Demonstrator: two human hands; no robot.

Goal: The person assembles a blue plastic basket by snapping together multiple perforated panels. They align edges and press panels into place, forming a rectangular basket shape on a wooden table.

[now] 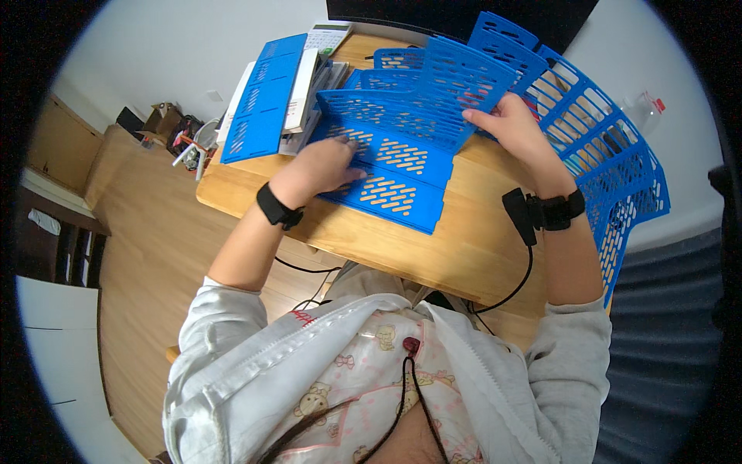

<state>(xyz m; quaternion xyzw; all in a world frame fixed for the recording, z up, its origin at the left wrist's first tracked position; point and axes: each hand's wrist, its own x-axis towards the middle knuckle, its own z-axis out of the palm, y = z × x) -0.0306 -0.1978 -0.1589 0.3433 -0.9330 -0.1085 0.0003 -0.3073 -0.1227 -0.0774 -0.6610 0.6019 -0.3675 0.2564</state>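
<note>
A blue perforated plastic file rack lies partly unfolded on the wooden table, some of its panels flat and others standing up. My left hand rests on the flat panel with its fingers spread, the fingertips over the slots. My right hand pinches the right edge of an upright panel, thumb in front and the other fingers hidden behind. More blue slatted panels fan out along the table's right side; I cannot tell whether they join the piece I hold.
White-edged books or folders stand at the left, with a blue panel against them. Behind them lies a calculator. A black screen borders the back. At the right is a red-capped clear bottle. A black cable hangs from my right wrist.
</note>
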